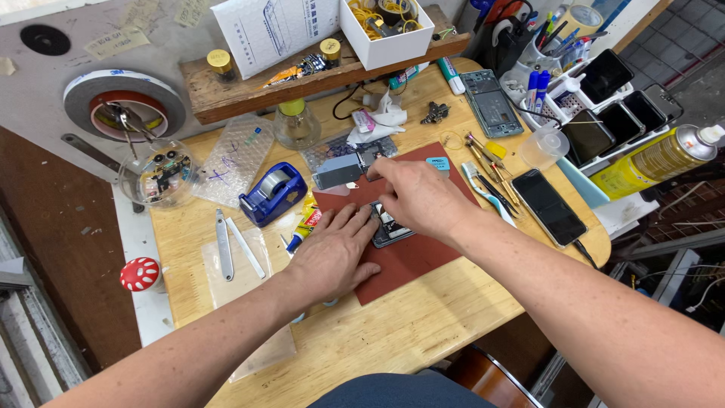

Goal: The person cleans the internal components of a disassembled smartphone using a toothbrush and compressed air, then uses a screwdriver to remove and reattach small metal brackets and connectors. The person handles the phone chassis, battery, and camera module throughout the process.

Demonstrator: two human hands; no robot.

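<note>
An opened phone (390, 228) with its insides showing lies on a dark red mat (411, 257) in the middle of the wooden table. My left hand (334, 252) lies flat on the mat and presses the phone's left edge with its fingertips. My right hand (418, 198) hovers over the phone's upper end, fingers curled and reaching toward a small grey plate (338, 171) at the mat's top left corner. Whether the fingertips pinch anything small is hidden.
A blue tape dispenser (273, 193), glue tube (304, 224), metal tweezers (223, 245) and plastic bags sit left. Tools and a toothbrush (483, 193) lie right of the mat, beside a black phone (549, 206). Several phones fill a white rack (604, 113); a spray can (658, 160) lies far right.
</note>
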